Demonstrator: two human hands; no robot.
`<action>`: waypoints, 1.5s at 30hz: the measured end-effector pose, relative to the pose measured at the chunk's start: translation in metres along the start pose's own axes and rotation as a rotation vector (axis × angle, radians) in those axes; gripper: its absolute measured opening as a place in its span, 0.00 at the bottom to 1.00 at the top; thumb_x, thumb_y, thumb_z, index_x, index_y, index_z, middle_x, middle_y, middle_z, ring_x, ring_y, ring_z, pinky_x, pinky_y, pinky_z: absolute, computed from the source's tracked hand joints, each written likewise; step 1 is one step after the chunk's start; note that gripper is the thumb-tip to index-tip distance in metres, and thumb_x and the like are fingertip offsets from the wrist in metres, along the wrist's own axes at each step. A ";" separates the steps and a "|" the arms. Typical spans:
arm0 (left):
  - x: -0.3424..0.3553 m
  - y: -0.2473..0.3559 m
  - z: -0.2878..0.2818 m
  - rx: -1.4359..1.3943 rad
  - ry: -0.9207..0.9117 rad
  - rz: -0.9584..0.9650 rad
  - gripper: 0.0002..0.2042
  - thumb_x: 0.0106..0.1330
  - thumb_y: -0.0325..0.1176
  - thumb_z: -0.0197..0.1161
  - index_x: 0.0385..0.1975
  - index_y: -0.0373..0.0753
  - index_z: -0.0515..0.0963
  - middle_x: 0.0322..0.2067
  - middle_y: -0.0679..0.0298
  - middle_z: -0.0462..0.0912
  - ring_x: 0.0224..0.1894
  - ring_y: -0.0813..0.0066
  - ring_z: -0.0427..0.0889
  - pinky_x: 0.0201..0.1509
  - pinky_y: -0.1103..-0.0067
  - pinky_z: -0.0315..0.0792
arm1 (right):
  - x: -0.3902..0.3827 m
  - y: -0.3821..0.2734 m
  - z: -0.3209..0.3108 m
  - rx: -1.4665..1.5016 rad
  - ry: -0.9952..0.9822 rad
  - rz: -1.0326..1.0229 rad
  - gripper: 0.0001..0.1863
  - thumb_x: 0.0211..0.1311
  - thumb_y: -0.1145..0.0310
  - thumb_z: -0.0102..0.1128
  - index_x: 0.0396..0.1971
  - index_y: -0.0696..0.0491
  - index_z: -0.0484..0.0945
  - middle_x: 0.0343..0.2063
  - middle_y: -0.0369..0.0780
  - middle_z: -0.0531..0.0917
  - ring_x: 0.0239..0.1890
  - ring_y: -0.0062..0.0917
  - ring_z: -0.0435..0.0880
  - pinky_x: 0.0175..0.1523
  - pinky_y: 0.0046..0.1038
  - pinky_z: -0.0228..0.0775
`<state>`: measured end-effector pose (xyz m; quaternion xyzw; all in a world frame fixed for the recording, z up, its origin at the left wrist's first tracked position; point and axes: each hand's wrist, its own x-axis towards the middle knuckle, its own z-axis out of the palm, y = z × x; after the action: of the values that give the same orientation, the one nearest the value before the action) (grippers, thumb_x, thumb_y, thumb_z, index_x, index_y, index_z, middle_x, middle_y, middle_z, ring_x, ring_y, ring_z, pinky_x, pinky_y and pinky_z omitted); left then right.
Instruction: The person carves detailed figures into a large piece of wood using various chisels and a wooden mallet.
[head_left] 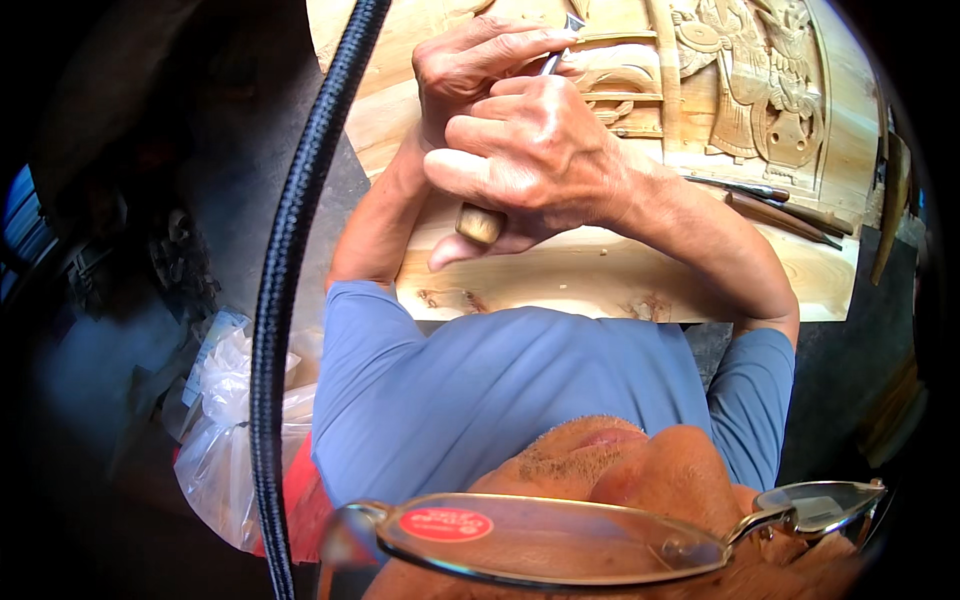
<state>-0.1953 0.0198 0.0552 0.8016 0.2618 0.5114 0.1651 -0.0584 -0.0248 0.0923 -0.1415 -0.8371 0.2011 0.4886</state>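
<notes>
Carving chisel point(481, 224) slants across the wooden board point(560, 275) at the top centre, its handle butt toward the chest and its blade point(572, 24) pointing away over the carved panel point(740, 90). The right hand point(540, 145) is curled in a fist around the handle. The left hand point(475, 70) sits just beyond, fingers bent and a fingertip against the blade near its end; its thumb is hidden, so I cannot tell whether it pinches.

Both forearms cross the near edge of the board, which lies close to the blue shirt point(520, 370); between wrists and edge runs a plain strip with a few chips. To the right, loose tools point(770, 215) lie near the right forearm, narrowing the room there. Raised figures stand beyond them. On the left, a black braided cable point(290, 200) hangs beside the left arm, apart from it.
</notes>
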 end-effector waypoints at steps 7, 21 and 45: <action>-0.005 -0.003 -0.002 -0.044 0.002 -0.019 0.13 0.57 0.27 0.81 0.42 0.34 0.93 0.37 0.54 0.93 0.37 0.59 0.93 0.43 0.70 0.87 | -0.005 0.008 0.009 0.056 -0.007 -0.019 0.35 0.64 0.31 0.68 0.24 0.53 0.78 0.20 0.39 0.80 0.22 0.34 0.86 0.26 0.37 0.78; -0.006 -0.004 -0.003 -0.045 -0.018 -0.079 0.11 0.59 0.27 0.80 0.42 0.35 0.92 0.35 0.55 0.93 0.34 0.62 0.91 0.40 0.71 0.85 | -0.002 0.011 0.012 0.094 0.055 -0.007 0.32 0.56 0.37 0.79 0.21 0.50 0.73 0.17 0.35 0.73 0.21 0.30 0.81 0.25 0.34 0.74; -0.014 -0.004 -0.006 -0.029 -0.026 -0.088 0.09 0.64 0.28 0.78 0.43 0.35 0.92 0.32 0.58 0.92 0.30 0.68 0.89 0.35 0.73 0.82 | -0.002 0.011 0.014 0.108 0.106 -0.009 0.36 0.54 0.36 0.82 0.20 0.50 0.69 0.17 0.35 0.69 0.20 0.31 0.78 0.25 0.34 0.71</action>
<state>-0.2069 0.0143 0.0455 0.7934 0.2871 0.4971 0.2022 -0.0691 -0.0187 0.0791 -0.1215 -0.7985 0.2361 0.5402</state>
